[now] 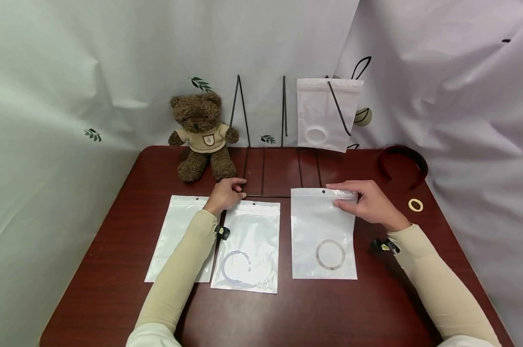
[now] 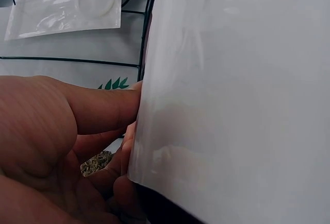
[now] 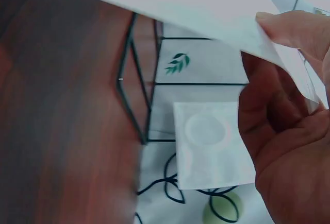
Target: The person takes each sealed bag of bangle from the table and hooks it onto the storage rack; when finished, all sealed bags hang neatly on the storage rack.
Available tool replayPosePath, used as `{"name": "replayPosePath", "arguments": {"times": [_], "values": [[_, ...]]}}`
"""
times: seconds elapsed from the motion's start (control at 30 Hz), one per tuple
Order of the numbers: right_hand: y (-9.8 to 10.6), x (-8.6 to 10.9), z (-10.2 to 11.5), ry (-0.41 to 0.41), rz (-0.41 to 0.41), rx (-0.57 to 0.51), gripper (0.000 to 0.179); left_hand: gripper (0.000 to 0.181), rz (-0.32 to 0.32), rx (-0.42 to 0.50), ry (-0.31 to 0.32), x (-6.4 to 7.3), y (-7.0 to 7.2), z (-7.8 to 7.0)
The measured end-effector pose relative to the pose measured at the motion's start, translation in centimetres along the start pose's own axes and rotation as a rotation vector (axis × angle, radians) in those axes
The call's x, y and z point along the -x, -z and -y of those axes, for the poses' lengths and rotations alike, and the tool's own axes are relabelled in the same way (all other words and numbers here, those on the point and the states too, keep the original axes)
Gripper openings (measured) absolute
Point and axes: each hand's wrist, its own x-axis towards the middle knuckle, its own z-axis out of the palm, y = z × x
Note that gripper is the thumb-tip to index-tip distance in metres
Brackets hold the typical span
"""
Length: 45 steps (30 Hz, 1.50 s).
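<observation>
My right hand point(image 1: 370, 200) pinches the upper right part of a white zip bag point(image 1: 313, 226) between thumb and fingers. A thin ring-shaped bangle point(image 1: 319, 255) shows through the bag's front. My left hand point(image 1: 227, 195) is at the front left corner of a black wire rack point(image 1: 266, 195), thumb and fingers around its wire. In the left wrist view a white bag point(image 2: 232, 105) hides those fingertips. Under and beside the left arm lie a second white bag point(image 1: 181, 221) and a third bag point(image 1: 261, 241) showing a pale bangle point(image 1: 224, 268).
A white bag point(image 1: 313, 106) with a ring inside hangs on the rack's right prong. A brown teddy bear point(image 1: 196, 113) sits at the back left. A dark red headband point(image 1: 402, 149) and a cream-coloured ring point(image 1: 411, 205) lie right on the reddish-brown table point(image 1: 261, 323).
</observation>
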Motion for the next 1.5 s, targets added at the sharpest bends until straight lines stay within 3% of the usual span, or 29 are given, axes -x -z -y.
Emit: {"name": "replayPosePath", "arguments": {"times": [0.33,0.57,0.8,0.93,1.1,1.27,1.5], "values": [[2.1,-0.3,3.3,0.074,-0.182,-0.035,0.047,0.044,-0.002,-0.012,-0.001,0.0,-0.1,0.0],[3.4,-0.6,6.5,0.178,-0.299,-0.081,0.041,0.044,0.007,0.002,0.017,0.0,0.0,-0.1],[4.2,-1.2,5.6,0.262,-0.409,-0.095,0.039,0.045,0.008,0.004,0.019,0.1,0.1,-0.3],[4.8,-1.5,5.3,0.253,-0.489,-0.094,0.035,0.045,0.011,0.001,0.023,0.1,0.1,-0.3],[5.4,-2.2,6.9,0.225,-0.561,-0.133,0.030,0.045,0.021,0.012,0.019,0.3,0.1,-0.3],[5.8,-2.7,8.0,0.153,-0.573,-0.151,0.028,0.045,0.015,0.011,0.016,0.3,0.1,0.0],[6.4,-3.8,7.8,0.078,-0.564,-0.157,0.027,0.045,0.003,0.013,0.007,0.2,0.0,0.0]]}}
